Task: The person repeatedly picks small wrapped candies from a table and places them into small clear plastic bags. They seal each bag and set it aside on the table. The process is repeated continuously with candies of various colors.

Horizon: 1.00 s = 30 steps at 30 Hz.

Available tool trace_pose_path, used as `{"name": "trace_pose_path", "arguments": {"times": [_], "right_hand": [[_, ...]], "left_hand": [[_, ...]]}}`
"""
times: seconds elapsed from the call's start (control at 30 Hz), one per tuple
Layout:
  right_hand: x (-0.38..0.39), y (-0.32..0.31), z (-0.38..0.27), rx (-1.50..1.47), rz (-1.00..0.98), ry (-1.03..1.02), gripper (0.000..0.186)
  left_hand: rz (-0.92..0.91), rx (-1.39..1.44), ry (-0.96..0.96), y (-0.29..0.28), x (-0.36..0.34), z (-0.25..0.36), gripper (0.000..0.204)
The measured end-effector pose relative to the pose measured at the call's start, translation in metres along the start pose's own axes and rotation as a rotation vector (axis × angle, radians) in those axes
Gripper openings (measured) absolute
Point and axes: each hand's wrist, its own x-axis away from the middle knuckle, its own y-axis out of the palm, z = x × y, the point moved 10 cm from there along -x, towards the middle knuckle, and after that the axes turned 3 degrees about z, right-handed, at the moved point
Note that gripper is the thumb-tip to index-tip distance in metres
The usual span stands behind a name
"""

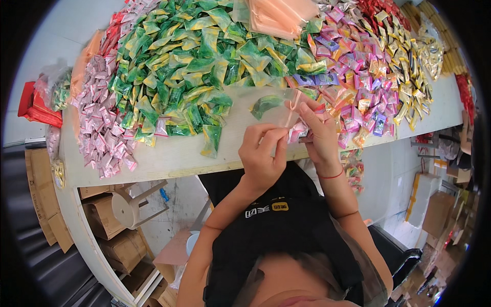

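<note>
Both hands are over the table's front edge at a small see-through bag [279, 106] with a peach-coloured band at its opening. A green shape shows through the bag; I cannot tell whether it is inside or behind. My left hand [263, 153] is closed, its fingertips pinching the bag's near edge. My right hand [321, 134] is closed round the banded end, thumb on top. Small pink-and-white wrapped packets [298, 132] show between the hands, against the right fingers; how they are held is partly hidden.
Green-and-yellow packets [189, 66] are heaped across the table [179, 153]. Pale pink packets [105, 128] lie left, purple-pink packets [363, 87] and gold packets [409, 77] right. Peach mesh bags [281, 18] sit at the back. Below stand a stool [128, 209] and cardboard boxes [120, 250].
</note>
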Motion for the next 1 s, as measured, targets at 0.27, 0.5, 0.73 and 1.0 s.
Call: {"name": "trace_pose_path", "arguments": {"times": [0.27,0.5,0.73,1.0], "right_hand": [[0.016,0.001,0.022,0.049,0.056,-0.009,0.039],[0.028,0.015,0.014,0.301,-0.154,0.001,0.047],[0.023,0.014,0.013,0.321,-0.156,0.029,0.044],[0.041,0.036,0.017,0.572,-0.379,-0.016,0.049]], "left_hand": [[0.123,0.035,-0.008,-0.004,0.004,-0.005,0.009],[0.058,-0.014,-0.03,-0.006,0.006,-0.024,0.01],[-0.016,0.062,0.011,0.004,0.027,-0.008,0.016],[0.125,0.504,-0.388,-0.007,0.043,-0.058,0.005]]}}
